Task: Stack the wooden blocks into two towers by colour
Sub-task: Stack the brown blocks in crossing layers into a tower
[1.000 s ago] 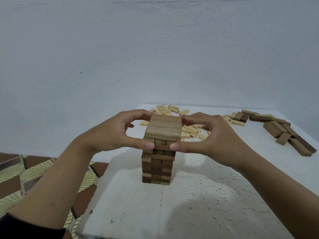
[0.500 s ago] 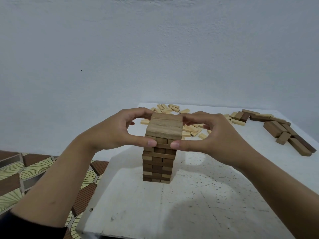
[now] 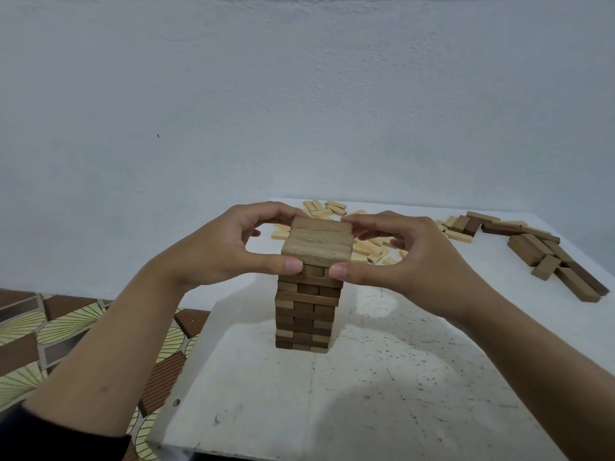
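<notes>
with left hand (image 3: 229, 247) and right hand (image 3: 416, 261), pinching tower top (image 3: 317, 242) (squaring, likely); next: gentle release, brown blocks (image 3: 545, 257) from right edge of table (image 3: 366, 410).

The tower (image 3: 304, 314) is showing a mix of dark brown and lighter tan bits, layer by layer, and its top layer (image 3: 317, 242) is looking mid-brown with streaky grain. The cream blocks (image 3: 334, 205) are looking really pale, the dark blocks (image 3: 529, 249) chocolate brown. The table (image 3: 399, 377) is looking white with dark speckles, the wall (image 3: 299, 94) bluish white. The floor tiles (image 3: 66, 324) are showing brown slabs and yellow-green fan patterns, and the sleeve (image 3: 60, 437) is looking black.
</notes>
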